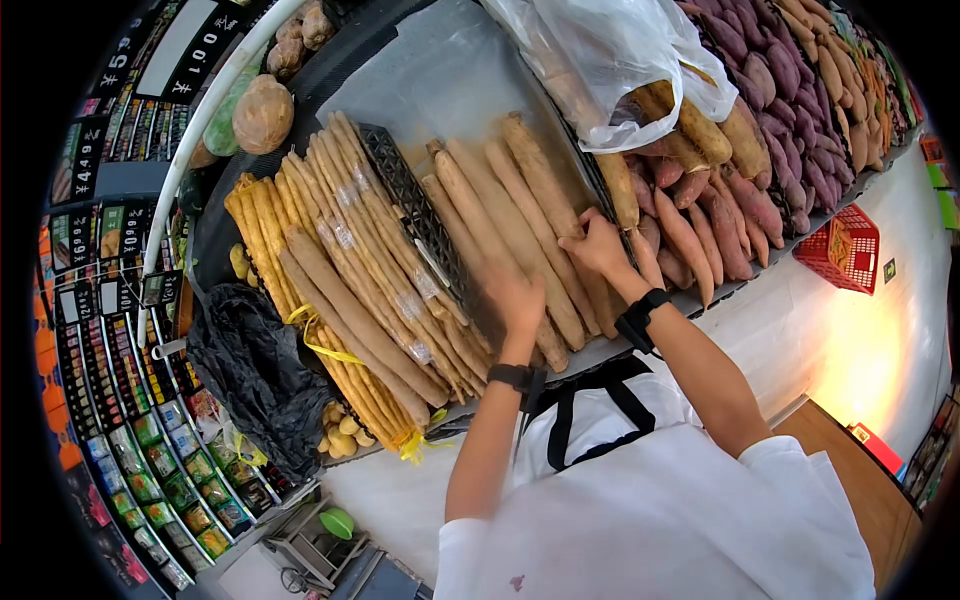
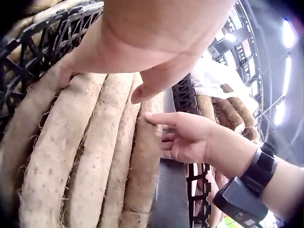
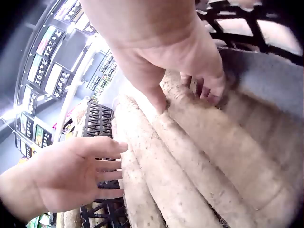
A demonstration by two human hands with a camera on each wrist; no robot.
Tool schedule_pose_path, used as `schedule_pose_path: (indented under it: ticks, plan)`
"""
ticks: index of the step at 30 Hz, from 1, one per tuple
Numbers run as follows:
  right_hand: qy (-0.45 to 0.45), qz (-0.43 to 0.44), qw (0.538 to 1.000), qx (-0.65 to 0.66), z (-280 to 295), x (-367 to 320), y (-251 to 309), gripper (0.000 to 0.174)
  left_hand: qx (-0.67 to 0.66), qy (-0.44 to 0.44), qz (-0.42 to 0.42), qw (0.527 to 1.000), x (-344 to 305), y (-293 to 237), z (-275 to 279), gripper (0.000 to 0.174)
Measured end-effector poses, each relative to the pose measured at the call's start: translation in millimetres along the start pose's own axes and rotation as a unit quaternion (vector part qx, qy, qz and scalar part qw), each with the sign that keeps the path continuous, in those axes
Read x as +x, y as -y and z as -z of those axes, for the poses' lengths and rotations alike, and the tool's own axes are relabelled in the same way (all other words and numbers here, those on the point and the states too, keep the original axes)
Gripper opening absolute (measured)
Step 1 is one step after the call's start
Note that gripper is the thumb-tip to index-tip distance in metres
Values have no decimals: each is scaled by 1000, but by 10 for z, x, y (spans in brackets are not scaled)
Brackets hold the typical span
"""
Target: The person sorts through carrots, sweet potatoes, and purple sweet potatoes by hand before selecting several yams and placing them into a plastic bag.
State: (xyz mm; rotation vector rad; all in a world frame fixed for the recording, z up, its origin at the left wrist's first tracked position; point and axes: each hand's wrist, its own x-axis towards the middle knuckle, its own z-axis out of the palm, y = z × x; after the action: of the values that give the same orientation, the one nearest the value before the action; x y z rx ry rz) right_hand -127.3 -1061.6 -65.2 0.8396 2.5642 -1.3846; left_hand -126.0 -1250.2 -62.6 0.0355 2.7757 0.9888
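Note:
Several long, tan Chinese yams [image 1: 525,225] lie side by side in a lined black crate, with fine root hairs showing on their skin in the left wrist view. At the crate's right end, my right hand [image 1: 603,248] grips the outermost yam [image 3: 228,137], thumb on one side and curled fingers on the other. My left hand [image 3: 71,173], blurred in the head view, is at the left end of the row with its fingers straight and spread. Its fingertips are right at the leftmost yam [image 3: 140,199], beside the crate wall [image 3: 99,121].
Left of the crate divider [image 1: 420,215] lie thinner wrapped yams [image 1: 350,235] and a black plastic bag [image 1: 250,370]. To the right are sweet potatoes [image 1: 690,240] and a clear plastic bag [image 1: 620,60] over thick brown roots. A red basket [image 1: 845,250] stands on the floor beyond.

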Motion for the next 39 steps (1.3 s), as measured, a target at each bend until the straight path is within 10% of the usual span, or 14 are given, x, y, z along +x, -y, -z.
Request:
schedule_pose_path:
  ticks: [17, 31, 33, 35, 39]
  plan:
    - [20, 16, 999, 47, -92, -215, 200, 64, -60, -4, 171, 983, 178, -303, 171, 92]
    - [-20, 6, 994, -106, 28, -104, 365, 49, -31, -54, -29, 998, 101, -189, 197, 62]
    - [-15, 11, 992, -122, 152, -178, 446, 49, -329, 78, 73, 938, 147, -298, 207, 60]
    - [-11, 28, 989, -141, 119, -181, 505, 44, -348, 123, 64, 927, 238, -316, 49, 58]
    - [66, 45, 994, -78, 179, -286, 891, 44, -471, 3, 38, 881, 197, -588, 221, 50]
